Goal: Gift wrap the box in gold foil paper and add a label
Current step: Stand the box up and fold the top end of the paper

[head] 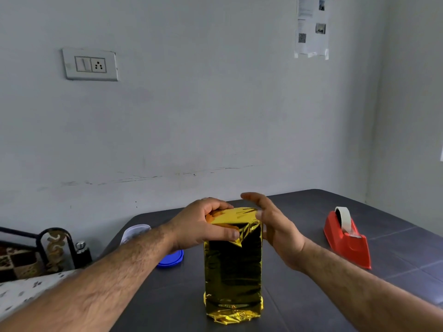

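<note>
At lower centre of the frame, the foil-wrapped box [233,267] stands upright on the table [311,295]. Left hand [203,224] grips its folded top; right hand [271,221] hovers beside it, fingers spread, holding nothing. Foil looks slippery and crease-prone; hold by the stiff box edges.

Nothing legible here: the paper notice [311,27] taped to the wall carries print, small photos and a QR-style square, all too blurred to read.
</note>
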`<state>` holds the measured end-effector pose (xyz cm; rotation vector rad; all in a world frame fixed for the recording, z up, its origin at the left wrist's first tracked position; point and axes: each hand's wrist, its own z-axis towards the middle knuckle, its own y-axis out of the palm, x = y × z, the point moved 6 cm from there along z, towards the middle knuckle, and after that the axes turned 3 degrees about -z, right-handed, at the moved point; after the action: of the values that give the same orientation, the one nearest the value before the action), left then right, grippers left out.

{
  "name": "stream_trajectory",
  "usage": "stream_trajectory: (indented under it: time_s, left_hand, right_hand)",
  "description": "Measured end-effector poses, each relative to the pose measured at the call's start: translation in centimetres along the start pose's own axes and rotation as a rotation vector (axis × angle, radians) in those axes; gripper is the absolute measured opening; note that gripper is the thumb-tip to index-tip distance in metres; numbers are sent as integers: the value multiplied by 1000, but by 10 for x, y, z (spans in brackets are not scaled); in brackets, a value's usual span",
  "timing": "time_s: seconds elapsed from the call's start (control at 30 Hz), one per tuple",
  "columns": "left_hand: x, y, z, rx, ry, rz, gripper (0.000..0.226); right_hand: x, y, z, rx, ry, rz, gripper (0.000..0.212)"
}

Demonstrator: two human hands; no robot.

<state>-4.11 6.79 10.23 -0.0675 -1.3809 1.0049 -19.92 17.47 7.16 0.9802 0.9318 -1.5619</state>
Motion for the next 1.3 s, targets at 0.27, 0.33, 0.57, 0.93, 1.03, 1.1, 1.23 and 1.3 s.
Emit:
stream_trajectory:
  time_s: [0.27, 0.33, 0.57, 0.93, 1.03, 1.1, 1.23, 1.3]
  left_hand:
    - [2, -1, 2, -53, -44, 65, 80]
    - [5, -1, 3, -102, -49, 54, 79]
    - [25, -7, 10, -33, 32, 74, 73]
    - [23, 0, 10, -24, -26, 162, 100]
    - [22, 0, 8, -18, -43, 143, 99]
    - [21, 1, 7, -18, -50, 107, 96]
    - [21, 0, 5, 9, -44, 50, 90]
    - [19, 0, 5, 25, -40, 28, 90]
  right_hand:
    - [-9, -2, 4, 149, -6, -141, 46]
    - [-10, -3, 2, 137, -5, -133, 47]
    - [-7, -2, 0, 148, -19, -54, 50]
    - [-5, -1, 1, 188, -13, -53, 59]
    - [-5, -6, 1, 200, -12, -29, 60]
    - [-4, -18, -2, 241, 1, -55, 62]
    - [4, -62, -16, 429, 21, -224, 57]
    - [12, -97, -26, 591, 22, -332, 38]
